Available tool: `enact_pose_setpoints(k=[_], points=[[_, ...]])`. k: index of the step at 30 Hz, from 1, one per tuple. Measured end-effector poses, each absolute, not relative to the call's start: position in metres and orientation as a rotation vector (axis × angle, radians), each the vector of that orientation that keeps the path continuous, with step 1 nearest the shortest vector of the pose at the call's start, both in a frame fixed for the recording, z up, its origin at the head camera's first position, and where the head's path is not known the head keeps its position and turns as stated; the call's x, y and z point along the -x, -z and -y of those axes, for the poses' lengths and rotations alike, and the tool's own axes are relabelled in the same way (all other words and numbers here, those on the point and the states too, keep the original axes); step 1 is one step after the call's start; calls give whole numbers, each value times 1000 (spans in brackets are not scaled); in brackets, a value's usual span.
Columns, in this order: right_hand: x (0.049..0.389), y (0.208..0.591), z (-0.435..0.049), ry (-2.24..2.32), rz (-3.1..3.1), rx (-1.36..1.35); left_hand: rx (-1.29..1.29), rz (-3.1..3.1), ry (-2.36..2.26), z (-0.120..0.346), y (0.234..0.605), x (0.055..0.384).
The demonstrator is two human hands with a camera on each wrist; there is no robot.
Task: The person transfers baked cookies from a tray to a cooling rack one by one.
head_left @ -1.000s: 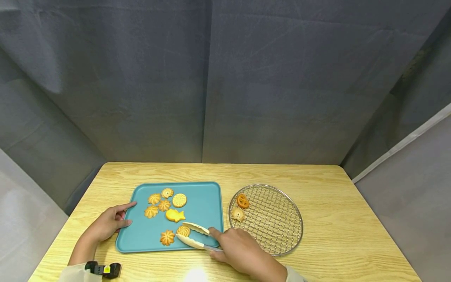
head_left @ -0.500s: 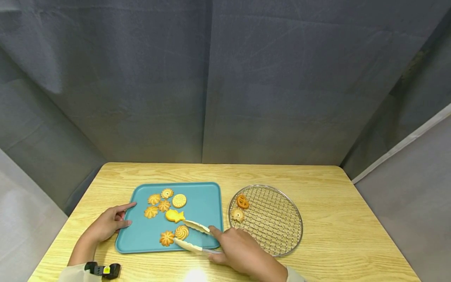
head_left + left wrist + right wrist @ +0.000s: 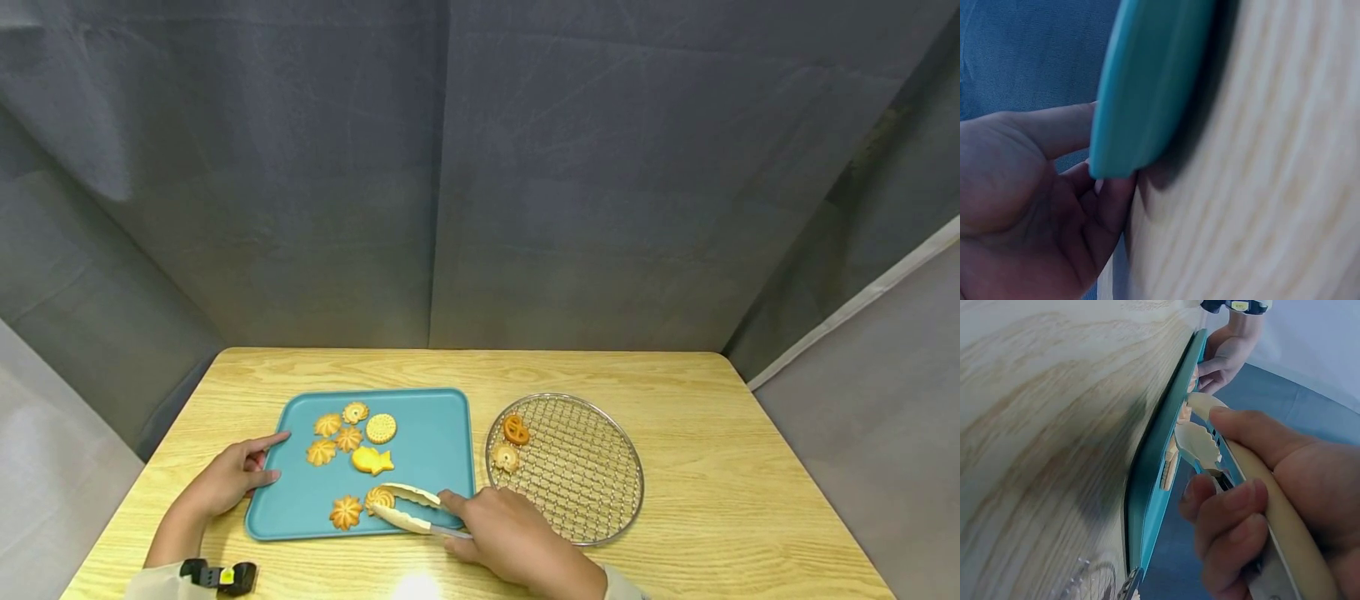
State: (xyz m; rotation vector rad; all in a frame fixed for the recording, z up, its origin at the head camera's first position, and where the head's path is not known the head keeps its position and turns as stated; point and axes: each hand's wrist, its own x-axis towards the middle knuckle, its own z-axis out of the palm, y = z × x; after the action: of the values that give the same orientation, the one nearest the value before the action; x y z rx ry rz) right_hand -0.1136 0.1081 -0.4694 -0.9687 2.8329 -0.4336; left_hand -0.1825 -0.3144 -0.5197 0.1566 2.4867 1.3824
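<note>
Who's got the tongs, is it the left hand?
No, the right hand grips the tongs, while the left hand holds the blue tray.

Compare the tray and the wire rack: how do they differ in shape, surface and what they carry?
The tray is a rounded rectangle, while the wire rack is round. The tray's surface is solid and blue-green; the wire rack's is open metal mesh. The tray carries eight cookies, the wire rack only two. Both lie on the wooden table.
</note>
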Motion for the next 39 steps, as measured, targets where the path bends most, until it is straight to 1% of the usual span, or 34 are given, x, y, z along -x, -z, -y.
enact_pose_setpoints(k=[14, 22, 27, 39], points=[[114, 466, -111, 495, -2822, 918, -147, -2487, -1373, 314, 520, 182], [116, 463, -104, 330, -2901, 972, -142, -2496, -1373, 314, 520, 182], [118, 460, -99, 247, -2968, 942, -133, -2490, -1380, 315, 522, 183], [119, 464, -92, 265, -2897, 850, -134, -2487, -1381, 318, 526, 184]])
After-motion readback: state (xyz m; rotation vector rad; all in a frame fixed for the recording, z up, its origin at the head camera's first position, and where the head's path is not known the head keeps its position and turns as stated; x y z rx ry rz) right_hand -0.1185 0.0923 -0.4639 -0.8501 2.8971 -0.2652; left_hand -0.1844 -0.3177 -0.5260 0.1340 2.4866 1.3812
